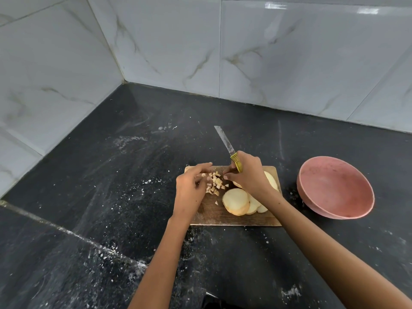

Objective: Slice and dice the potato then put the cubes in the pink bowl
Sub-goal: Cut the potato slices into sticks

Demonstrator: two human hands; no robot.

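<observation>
Hands (191, 186) cupping potato cubes (215, 183), right hand (247, 175) gripping knife (231, 152)

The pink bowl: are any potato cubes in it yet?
No, the pink bowl shows only its bare inside; the potato cubes lie on the cutting board.

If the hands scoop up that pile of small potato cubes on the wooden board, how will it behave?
The pile of small potato cubes is loose, so it would likely scatter rather than lift as one. Pieces look light and probably damp, so some may stick to the left hand or the brown wooden cutting board.
</observation>
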